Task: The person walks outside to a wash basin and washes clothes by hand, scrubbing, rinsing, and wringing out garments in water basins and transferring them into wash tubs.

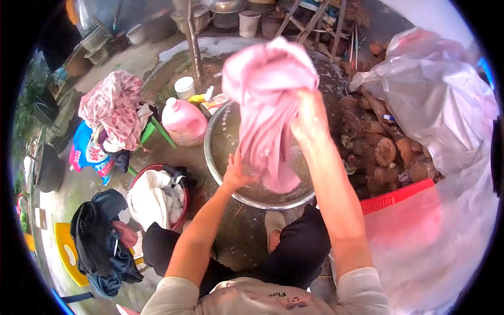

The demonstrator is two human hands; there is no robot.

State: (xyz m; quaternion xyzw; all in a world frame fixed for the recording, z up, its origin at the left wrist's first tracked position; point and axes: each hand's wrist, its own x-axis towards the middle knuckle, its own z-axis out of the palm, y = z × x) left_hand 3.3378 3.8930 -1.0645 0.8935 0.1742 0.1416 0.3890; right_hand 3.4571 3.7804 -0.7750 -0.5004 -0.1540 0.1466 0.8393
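A wet-looking pink cloth (pixel 270 105) hangs bunched above a wide metal basin (pixel 212 170) with cloudy water in it. My right hand (pixel 311 116) is closed around the cloth's right side and holds it up. At the cloth's lower left, over the basin, is my left hand (pixel 234 173) with its fingers spread; its fingertips are close to the fabric, and I cannot tell whether they touch it. Folds hide what kind of item the cloth is.
Left of the basin stand a pink detergent jug (pixel 184 122), a white tub (pixel 185 87) and a red basin (pixel 185 210) of white laundry. Dark clothes (pixel 105 236) drape a yellow chair (pixel 65 247). Cut logs (pixel 386 152) and plastic sheeting (pixel 420 100) lie right.
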